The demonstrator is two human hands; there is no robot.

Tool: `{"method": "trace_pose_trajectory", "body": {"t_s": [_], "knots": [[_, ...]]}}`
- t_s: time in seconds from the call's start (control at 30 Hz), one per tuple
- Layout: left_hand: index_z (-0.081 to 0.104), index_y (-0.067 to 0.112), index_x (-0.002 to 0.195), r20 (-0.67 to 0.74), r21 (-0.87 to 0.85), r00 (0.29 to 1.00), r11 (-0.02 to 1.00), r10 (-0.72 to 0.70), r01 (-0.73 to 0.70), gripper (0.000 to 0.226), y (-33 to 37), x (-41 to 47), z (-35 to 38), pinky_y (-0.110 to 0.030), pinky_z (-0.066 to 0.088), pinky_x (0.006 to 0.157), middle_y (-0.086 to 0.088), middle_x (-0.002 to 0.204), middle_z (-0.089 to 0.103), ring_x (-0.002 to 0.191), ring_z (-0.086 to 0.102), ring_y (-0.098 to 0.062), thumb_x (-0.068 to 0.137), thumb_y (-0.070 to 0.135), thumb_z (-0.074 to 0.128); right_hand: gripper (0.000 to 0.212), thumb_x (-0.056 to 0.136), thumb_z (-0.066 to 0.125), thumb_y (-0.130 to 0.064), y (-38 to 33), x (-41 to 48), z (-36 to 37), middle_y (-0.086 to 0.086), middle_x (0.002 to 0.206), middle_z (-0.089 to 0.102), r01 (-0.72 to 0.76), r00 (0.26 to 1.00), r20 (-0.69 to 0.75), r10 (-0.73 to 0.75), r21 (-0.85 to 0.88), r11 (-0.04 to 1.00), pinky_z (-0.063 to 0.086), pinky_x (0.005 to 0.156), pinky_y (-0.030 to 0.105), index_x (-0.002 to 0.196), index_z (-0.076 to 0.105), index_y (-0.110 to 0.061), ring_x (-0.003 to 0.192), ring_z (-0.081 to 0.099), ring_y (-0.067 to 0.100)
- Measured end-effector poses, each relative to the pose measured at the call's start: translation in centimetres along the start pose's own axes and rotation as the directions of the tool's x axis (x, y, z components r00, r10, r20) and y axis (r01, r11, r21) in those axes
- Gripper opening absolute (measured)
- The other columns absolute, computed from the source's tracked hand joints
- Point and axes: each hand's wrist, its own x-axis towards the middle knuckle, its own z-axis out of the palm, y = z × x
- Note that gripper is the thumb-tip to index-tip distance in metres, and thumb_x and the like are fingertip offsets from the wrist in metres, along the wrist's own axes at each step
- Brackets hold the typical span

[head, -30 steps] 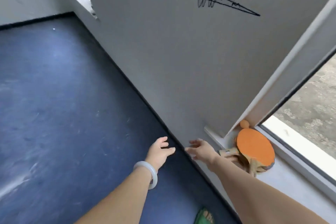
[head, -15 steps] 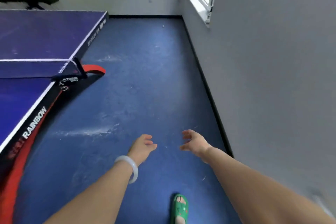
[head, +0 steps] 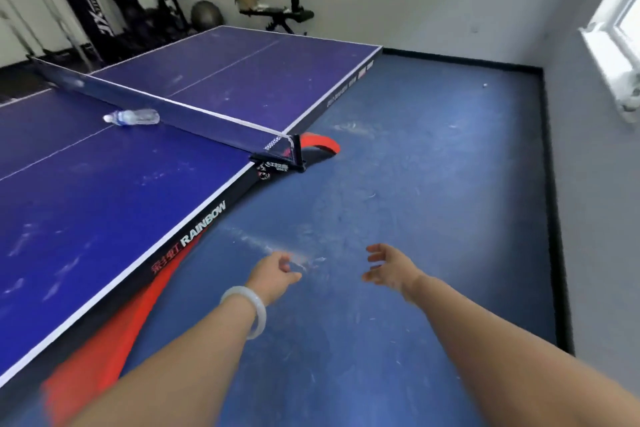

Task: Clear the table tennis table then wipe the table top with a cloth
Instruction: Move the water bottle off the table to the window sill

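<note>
The clearing step is in hand, judging by what lies on the blue table tennis surface (head: 104, 204) that fills the left of the frame: a clear plastic water bottle (head: 133, 117) lies on its side in the upper left, just beside the dark net (head: 194, 114) on its near side. No cloth shows anywhere in view, so the wiping looks not yet begun.

Both hands hang out over the scuffed blue floor (head: 398, 166) at lower centre, apart from the surface edge and touching nothing. The left hand (head: 273, 274), with a pale translucent bangle (head: 250, 309) on its wrist, has a loose, empty grip, fingers lightly curled. The right hand (head: 389, 269) has a wide, empty grip, fingers spread and relaxed.

The next move probably calls for stepping toward the net post (head: 294, 154) and reaching well across the surface, since the bottle sits far from the near edge. Lying on its side, it may roll when touched, so a grip round its middle seems safest. A small white ball (head: 485, 84) sits on the floor at upper right
</note>
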Motion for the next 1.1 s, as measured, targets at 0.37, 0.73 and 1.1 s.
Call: {"method": "trace_pose_trajectory", "body": {"t_s": [0.37,0.73,1.1], "knots": [[0.053,0.021,0.129,-0.186,-0.160,0.963,0.973,-0.194,0.165,0.038,-4.4,8.2,-7.6,-0.024,0.044,0.074,0.005,0.117,0.057,0.098,0.058,-0.014,0.093,0.021,0.064,0.055,0.085,0.070,-0.002,-9.4,12.3,9.0,0.010,0.129,0.054,0.126,0.968,0.244,-0.056,-0.282,0.951,0.049,0.098,0.040,0.135,0.049,-0.006,0.098,0.056,0.023],[0.058,0.015,0.125,-0.276,-0.088,0.949,0.987,-0.151,0.132,0.032,-8.2,22.0,-20.4,-0.034,0.049,0.094,-0.002,0.122,0.058,0.108,0.059,-0.019,0.093,0.015,0.061,0.055,0.088,0.069,-0.009,-24.3,26.1,21.8,0.008,0.129,0.054,0.323,0.903,0.414,-0.113,-0.483,0.814,0.048,0.094,0.035,0.139,0.048,-0.008,0.096,0.053,0.021],[0.057,0.014,0.128,-0.273,0.004,0.929,0.965,-0.251,0.262,0.034,-12.7,31.7,-29.9,-0.029,0.045,0.099,-0.002,0.126,0.058,0.113,0.057,-0.018,0.096,0.024,0.060,0.040,0.090,0.069,-0.014,-32.7,37.8,33.0,0.002,0.104,0.057,0.350,0.867,0.496,-0.048,-0.537,0.767,0.052,0.096,0.037,0.128,0.057,-0.006,0.094,0.058,0.020]]}}
